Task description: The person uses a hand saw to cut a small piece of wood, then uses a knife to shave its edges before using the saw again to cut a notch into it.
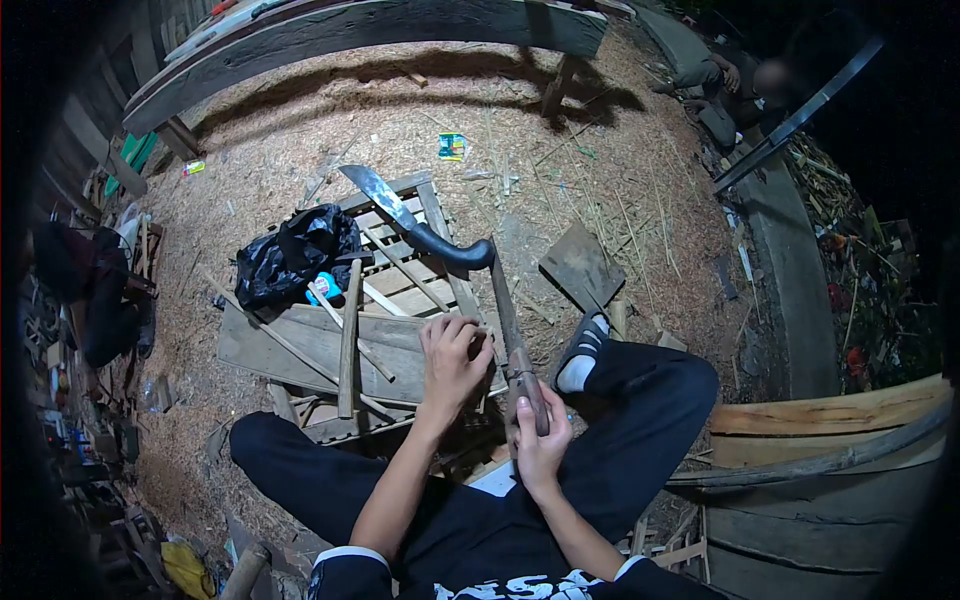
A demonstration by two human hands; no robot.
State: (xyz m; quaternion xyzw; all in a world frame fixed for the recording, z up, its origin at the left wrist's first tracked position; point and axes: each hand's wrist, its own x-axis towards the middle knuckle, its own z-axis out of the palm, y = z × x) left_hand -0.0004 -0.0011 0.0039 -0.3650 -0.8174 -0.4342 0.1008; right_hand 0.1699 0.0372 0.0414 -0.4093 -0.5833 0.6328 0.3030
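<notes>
My right hand [542, 440] is closed round the wooden handle [527, 385] of a long, narrow dark-bladed knife [507, 310], which points away from me. My left hand [457, 362] is just left of the handle, fingers curled downward; anything inside them is hidden. A machete [425, 232] with a black handle lies across a slatted wooden frame [437, 215], its handle end by the knife's tip. In front of my left hand, a wide plank [270, 345] and a wooden stick [349, 345] rest on the frame, with thinner strips around them.
A black plastic bag [290, 260] and blue tape measure [323, 289] sit on the left. A square board [582, 268] lies near my foot. A long bench [360, 45] spans the back. One person [715, 90] sits far right; another's dark clothing [95, 290] shows left.
</notes>
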